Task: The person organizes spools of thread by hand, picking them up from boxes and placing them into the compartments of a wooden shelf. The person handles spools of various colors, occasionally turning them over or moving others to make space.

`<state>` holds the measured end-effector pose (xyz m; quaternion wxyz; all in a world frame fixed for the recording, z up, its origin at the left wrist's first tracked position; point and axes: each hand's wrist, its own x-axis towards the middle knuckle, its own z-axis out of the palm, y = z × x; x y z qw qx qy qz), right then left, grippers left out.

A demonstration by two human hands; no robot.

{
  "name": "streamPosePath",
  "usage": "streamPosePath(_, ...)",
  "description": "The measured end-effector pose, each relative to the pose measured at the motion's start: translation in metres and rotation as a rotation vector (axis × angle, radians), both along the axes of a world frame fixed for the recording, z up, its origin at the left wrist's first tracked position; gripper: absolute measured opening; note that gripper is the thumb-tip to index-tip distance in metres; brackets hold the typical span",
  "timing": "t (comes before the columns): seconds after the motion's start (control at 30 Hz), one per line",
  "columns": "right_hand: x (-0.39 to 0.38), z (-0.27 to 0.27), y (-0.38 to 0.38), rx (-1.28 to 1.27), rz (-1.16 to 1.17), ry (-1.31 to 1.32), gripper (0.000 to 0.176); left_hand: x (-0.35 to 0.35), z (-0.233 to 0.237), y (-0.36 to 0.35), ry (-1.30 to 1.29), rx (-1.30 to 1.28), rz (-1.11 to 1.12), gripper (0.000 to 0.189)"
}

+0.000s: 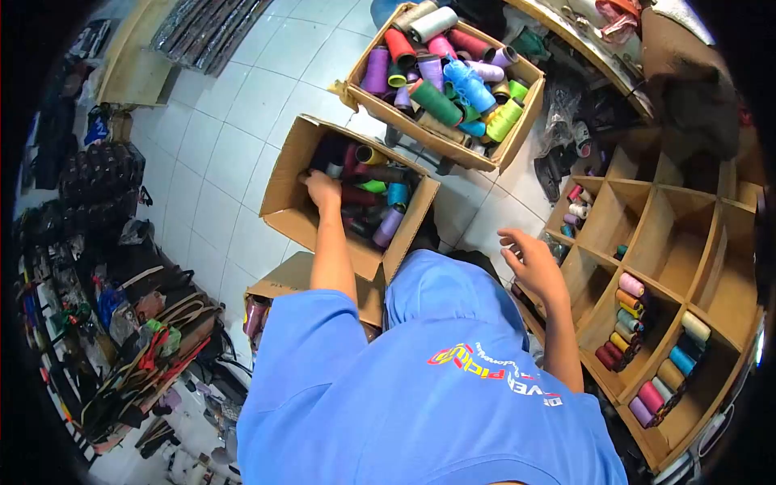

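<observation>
At the left edge of the frame a heap of dark bags [105, 194] lies on the white tiled floor [234, 105]. Left of centre stands an open brown cardboard box [283, 186] filled with cones of sewing thread [360, 198], mostly dark, with a lilac one at its lower right. The left hand [322, 191] reaches into this box from below. Its fingers dip among the dark cones at the box's upper left corner, touching them, but I cannot tell whether they grip one.

At upper centre a second cardboard box [436, 141] holds brightly coloured thread cones.

Right of centre the right hand [529, 260] hovers empty with its fingers spread wide, well apart from the first box. It is just beside a wooden compartment shelf [687, 234], whose lower compartments hold rows of coloured spools [629, 311].
</observation>
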<state>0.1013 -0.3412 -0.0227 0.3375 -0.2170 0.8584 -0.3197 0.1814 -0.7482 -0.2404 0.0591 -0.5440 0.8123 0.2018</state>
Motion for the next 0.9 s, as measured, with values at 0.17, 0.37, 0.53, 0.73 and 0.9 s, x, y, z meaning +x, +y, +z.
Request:
streamPosePath(0.17, -0.006, 0.0, -0.001, -0.001, -0.007, 0.04, 0.03, -0.003, -0.019, 0.01, 0.105, -0.133, 0.092, 0.069)
streamPosePath(0.37, -0.005, 0.007, -0.005, 0.037, -0.051, -0.064, 0.029, -0.011, -0.014, 0.011, 0.066, -0.093, 0.249, 0.071)
streamPosePath(0.53, -0.002, -0.001, 0.007, 0.031, -0.068, -0.032, 0.028, 0.005, -0.025, 0.005, 0.022, 0.091, 0.202, 0.081)
streamPosePath(0.73, -0.002, -0.003, 0.011, 0.044, -0.095, -0.066, 0.03, 0.024, -0.065, -0.051, -0.115, 0.142, -0.12, 0.081)
streamPosePath(0.9, -0.002, -0.006, 0.008, 0.042, -0.079, -0.046, 0.03, 0.03, -0.082, -0.064, 0.031, 0.301, -0.271, 0.068)
